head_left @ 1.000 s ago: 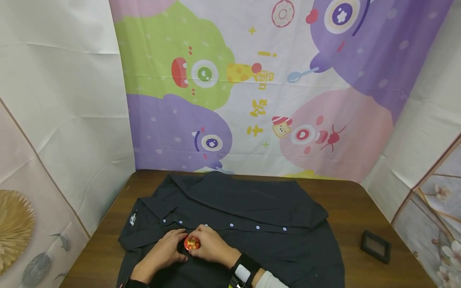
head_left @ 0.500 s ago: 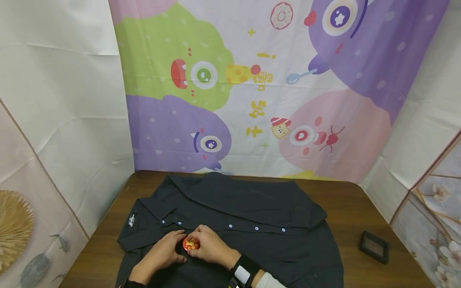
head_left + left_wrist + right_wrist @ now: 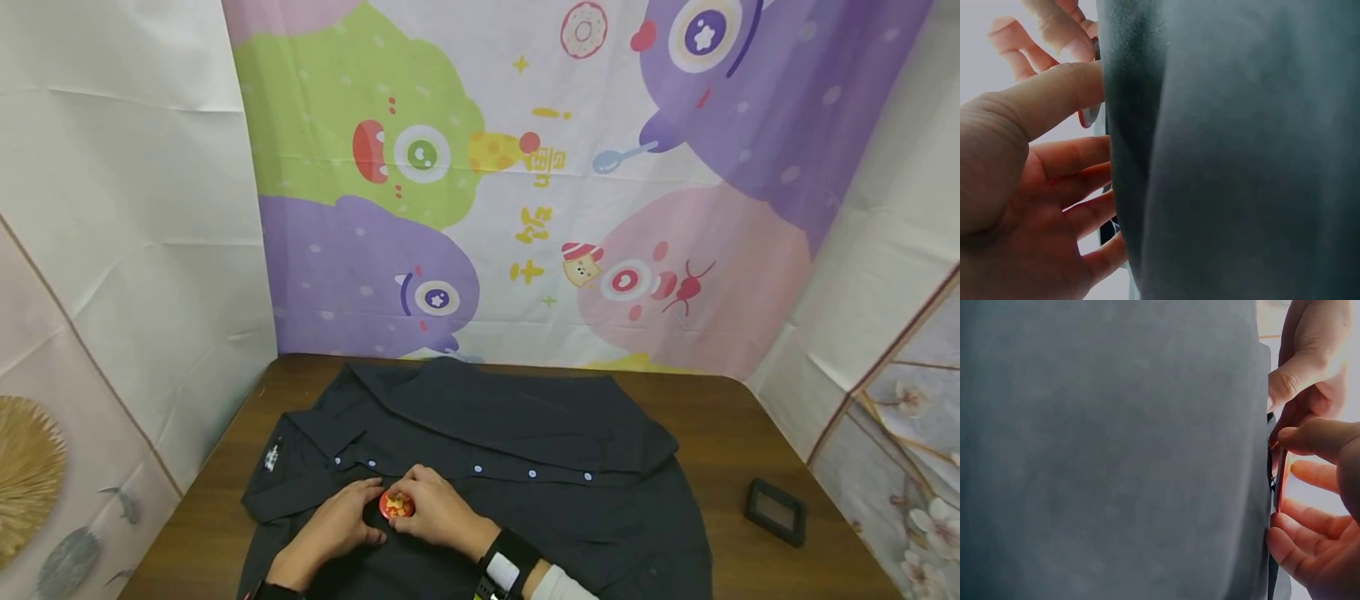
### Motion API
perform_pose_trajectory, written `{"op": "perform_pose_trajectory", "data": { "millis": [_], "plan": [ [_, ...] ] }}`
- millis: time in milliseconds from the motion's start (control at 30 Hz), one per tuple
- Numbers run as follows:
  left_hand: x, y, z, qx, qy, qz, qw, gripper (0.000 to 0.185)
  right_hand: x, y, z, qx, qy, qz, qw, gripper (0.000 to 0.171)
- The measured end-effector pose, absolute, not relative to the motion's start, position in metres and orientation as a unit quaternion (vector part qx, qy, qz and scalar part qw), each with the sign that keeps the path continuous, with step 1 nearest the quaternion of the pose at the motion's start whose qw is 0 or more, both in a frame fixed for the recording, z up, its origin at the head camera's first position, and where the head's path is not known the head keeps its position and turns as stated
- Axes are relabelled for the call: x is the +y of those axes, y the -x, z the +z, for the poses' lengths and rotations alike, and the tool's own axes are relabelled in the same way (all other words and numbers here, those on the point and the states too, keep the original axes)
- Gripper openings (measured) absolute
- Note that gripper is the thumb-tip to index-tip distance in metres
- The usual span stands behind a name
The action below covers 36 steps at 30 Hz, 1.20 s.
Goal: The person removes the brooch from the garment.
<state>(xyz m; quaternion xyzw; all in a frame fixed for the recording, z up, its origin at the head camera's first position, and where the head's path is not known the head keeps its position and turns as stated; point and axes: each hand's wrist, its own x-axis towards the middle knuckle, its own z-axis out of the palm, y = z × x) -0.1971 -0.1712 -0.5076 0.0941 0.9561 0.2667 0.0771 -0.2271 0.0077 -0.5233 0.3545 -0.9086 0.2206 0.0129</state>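
Observation:
A dark button-up shirt (image 3: 585, 533) lies spread over the table. Near its left-centre, my right hand (image 3: 438, 510) pinches a round red badge (image 3: 396, 504) with a yellow and orange picture, thumb on one edge and fingers on the other. Seen edge-on in the right wrist view, the badge (image 3: 1281, 484) sits close against the cloth; its back is hidden. My left hand (image 3: 341, 523) rests on the shirt just left of the badge. In the left wrist view its fingers (image 3: 1075, 156) reach fairly straight to the fabric, thumb apart from them.
A small black frame (image 3: 776, 512) lies on the brown table (image 3: 738, 442) at the right. Pale buttons (image 3: 532, 473) run in a row across the shirt above my hands. A cartoon-printed cloth (image 3: 525, 192) hangs behind the table.
The view shifts slightly. Both hands and the badge stay in practically the same place on the shirt.

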Motion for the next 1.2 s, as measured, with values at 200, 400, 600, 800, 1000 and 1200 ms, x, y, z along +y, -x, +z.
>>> {"op": "perform_pose_trajectory", "data": {
  "millis": [200, 400, 600, 800, 1000, 1200],
  "plan": [
    [-0.1706, 0.1972, -0.5065, 0.958, -0.091, 0.259, 0.086, 0.060, 0.0092, 0.2253, -0.5228, -0.909, -0.351, 0.222, 0.025, 0.032],
    [-0.1702, 0.1981, -0.5060, 0.958, -0.092, 0.258, 0.086, 0.060, 0.0108, 0.2266, -0.5225, -0.912, -0.347, 0.217, 0.039, 0.033],
    [-0.1698, 0.1990, -0.5064, 0.958, -0.091, 0.256, 0.091, 0.061, 0.0125, 0.2277, -0.5241, -0.911, -0.346, 0.218, 0.047, 0.033],
    [-0.1692, 0.1995, -0.5064, 0.957, -0.084, 0.258, 0.102, 0.062, 0.0139, 0.2283, -0.5241, -0.913, -0.339, 0.222, 0.041, 0.032],
    [-0.1682, 0.2000, -0.5047, 0.956, -0.072, 0.257, 0.124, 0.063, 0.0156, 0.2272, -0.5224, -0.910, -0.340, 0.234, 0.028, 0.032],
    [-0.1673, 0.2000, -0.5037, 0.956, -0.073, 0.257, 0.122, 0.061, 0.0167, 0.2278, -0.5222, -0.908, -0.342, 0.239, 0.024, 0.032]
  ]
}}
